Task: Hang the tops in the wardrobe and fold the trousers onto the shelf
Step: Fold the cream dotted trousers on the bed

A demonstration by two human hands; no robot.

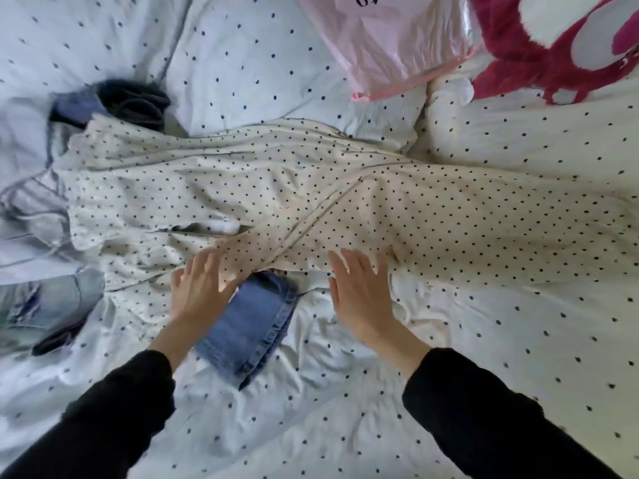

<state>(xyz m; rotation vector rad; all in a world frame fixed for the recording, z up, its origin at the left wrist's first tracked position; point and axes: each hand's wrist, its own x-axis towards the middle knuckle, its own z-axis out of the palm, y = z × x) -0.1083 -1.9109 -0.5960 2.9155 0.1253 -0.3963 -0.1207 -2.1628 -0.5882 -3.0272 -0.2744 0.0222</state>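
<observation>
A cream garment with small dark dots (311, 188) lies spread across the bed from left to right. Its near edge covers one end of folded blue jeans (249, 326). My left hand (200, 288) lies with straight fingers on the near edge of the dotted garment, just left of the jeans. My right hand (359, 288) lies flat with fingers spread on the same edge, to the right of the jeans. Neither hand grips anything. Both arms wear black sleeves.
The bed has a white dotted cover (345, 409). Pale washed jeans (45, 305) lie at the left edge. A dark bundle of clothes (128, 102) sits at the back left. A pink plastic bag (397, 39) and a red plush toy (553, 46) lie at the back right.
</observation>
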